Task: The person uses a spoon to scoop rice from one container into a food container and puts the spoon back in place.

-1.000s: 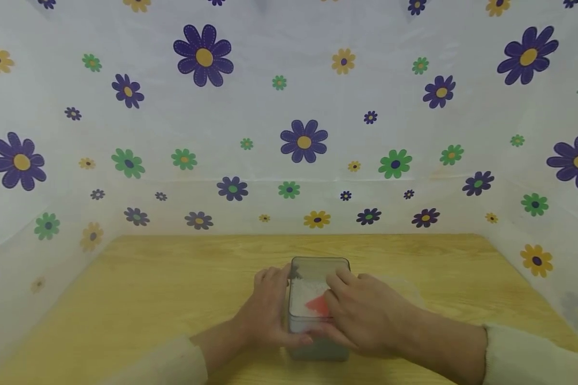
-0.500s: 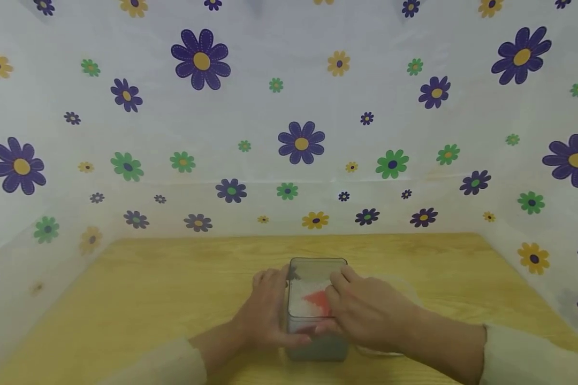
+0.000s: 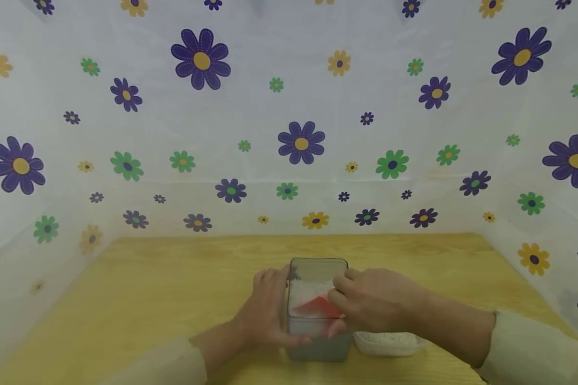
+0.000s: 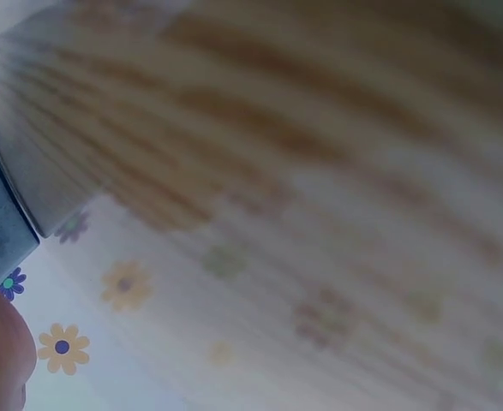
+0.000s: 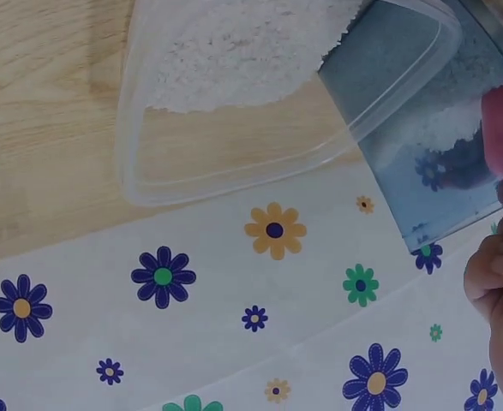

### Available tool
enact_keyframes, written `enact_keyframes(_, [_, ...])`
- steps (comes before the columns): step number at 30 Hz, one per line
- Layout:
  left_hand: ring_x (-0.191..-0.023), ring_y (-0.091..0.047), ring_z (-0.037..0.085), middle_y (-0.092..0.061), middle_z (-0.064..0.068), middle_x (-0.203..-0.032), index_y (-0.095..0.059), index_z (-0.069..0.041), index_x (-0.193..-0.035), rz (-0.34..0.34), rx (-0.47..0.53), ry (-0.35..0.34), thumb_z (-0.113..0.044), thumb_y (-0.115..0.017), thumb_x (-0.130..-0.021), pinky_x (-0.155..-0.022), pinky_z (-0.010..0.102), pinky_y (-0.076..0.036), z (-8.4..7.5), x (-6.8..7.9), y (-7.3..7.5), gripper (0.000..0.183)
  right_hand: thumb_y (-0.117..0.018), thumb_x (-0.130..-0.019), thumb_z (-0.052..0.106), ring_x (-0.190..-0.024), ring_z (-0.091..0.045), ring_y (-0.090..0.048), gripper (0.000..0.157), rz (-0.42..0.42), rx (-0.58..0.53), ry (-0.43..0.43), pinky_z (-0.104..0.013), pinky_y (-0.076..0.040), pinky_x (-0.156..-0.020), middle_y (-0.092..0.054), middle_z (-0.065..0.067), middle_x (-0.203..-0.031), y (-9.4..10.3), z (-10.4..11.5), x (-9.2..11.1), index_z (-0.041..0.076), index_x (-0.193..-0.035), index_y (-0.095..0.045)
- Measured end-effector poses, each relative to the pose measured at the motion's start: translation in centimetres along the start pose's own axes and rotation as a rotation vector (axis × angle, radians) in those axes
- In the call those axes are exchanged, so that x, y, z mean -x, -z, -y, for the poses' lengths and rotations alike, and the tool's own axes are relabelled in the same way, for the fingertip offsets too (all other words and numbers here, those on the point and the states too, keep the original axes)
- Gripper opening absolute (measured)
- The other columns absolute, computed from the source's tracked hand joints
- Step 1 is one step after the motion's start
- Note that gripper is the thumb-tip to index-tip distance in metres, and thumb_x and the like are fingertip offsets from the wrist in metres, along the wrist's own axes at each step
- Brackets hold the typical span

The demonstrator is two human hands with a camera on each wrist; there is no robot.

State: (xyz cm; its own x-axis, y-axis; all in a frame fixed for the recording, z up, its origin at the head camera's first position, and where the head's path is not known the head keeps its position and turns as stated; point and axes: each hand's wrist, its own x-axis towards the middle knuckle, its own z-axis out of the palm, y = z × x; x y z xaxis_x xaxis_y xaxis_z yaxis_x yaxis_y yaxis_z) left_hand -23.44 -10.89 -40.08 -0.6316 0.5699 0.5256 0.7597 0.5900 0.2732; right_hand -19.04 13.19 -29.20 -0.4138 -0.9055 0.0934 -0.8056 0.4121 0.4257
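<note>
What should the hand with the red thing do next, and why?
Maybe the right hand should lift the red tool toward the plastic tub. The tool, perhaps loaded, is inside the clear box by the white grains, the left hand holds the box, and the tub sits close by.

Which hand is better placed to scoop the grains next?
Probably the right hand: it holds the red tool in the box, with the tub nearby; the left hand grips the box.

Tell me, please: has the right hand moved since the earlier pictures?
Yes. In the head view, the right hand moved slightly rightward and upward relative to the grey container, which stayed put.
</note>
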Motion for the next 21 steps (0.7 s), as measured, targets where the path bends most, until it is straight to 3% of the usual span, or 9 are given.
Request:
enact_keyframes(6, [-0.102, -0.039, 0.009, -0.048, -0.009, -0.114, -0.026, -0.015, -0.143, 0.015, -0.011, 0.018, -0.082, -0.058, -0.059, -0.096, 0.041, -0.025, 0.2, 0.0, 0.0, 0.112, -0.023, -0.096, 0.057, -0.065, -0.010, -0.048, 0.056, -0.058, 0.152, 0.067, -0.019, -0.036, -0.046, -0.058, 0.003, -0.090, -0.4, -0.1, 0.4, 0.016, -0.105, -0.059])
enact_keyframes(9, [-0.102, -0.039, 0.009, -0.048, -0.009, -0.114, -0.027, -0.015, -0.142, 0.011, -0.014, 0.018, -0.082, -0.058, -0.059, -0.096, 0.041, -0.025, 0.1, 0.1, 0.0, 0.112, -0.025, -0.095, 0.059, -0.061, -0.009, -0.048, 0.057, -0.090, 0.123, 0.051, -0.019, -0.038, -0.046, -0.059, 0.003, -0.087, -0.8, 0.0, 0.5, 0.015, -0.102, -0.060])
enact_keyframes(12, [-0.103, -0.039, 0.009, -0.048, -0.008, -0.115, -0.027, -0.014, -0.142, 0.011, -0.017, 0.011, -0.082, -0.058, -0.059, -0.097, 0.043, -0.025, 0.1, 0.2, -0.1, 0.112, -0.029, -0.090, 0.064, -0.056, -0.006, -0.045, 0.057, -0.076, 0.001, -0.027, -0.018, -0.039, -0.048, -0.057, 0.006, -0.080, -1.0, -0.1, 0.4, 0.017, -0.098, -0.061])
enact_keyframes(16, [-0.105, -0.039, 0.011, -0.049, -0.004, -0.117, -0.026, -0.010, -0.143, 0.021, -0.027, 0.016, -0.082, -0.058, -0.059, -0.098, 0.045, -0.025, 0.0, 0.3, -0.1, 0.115, -0.039, -0.085, 0.066, -0.054, -0.001, -0.037, 0.053, 0.004, -0.303, -0.175, -0.015, -0.034, -0.051, -0.046, 0.010, -0.068, -0.8, -0.2, 0.3, 0.020, -0.085, -0.064])
enact_keyframes(21, [-0.110, -0.041, 0.014, -0.049, 0.001, -0.121, -0.026, -0.005, -0.143, 0.040, -0.040, 0.036, -0.083, -0.058, -0.059, -0.100, 0.046, -0.026, -0.1, 0.4, 0.1, 0.119, -0.048, -0.091, 0.052, -0.060, -0.001, -0.042, 0.036, 0.076, -0.645, -0.323, -0.018, -0.038, -0.057, -0.045, 0.014, -0.064, -0.6, -0.4, 0.1, 0.023, -0.076, -0.063])
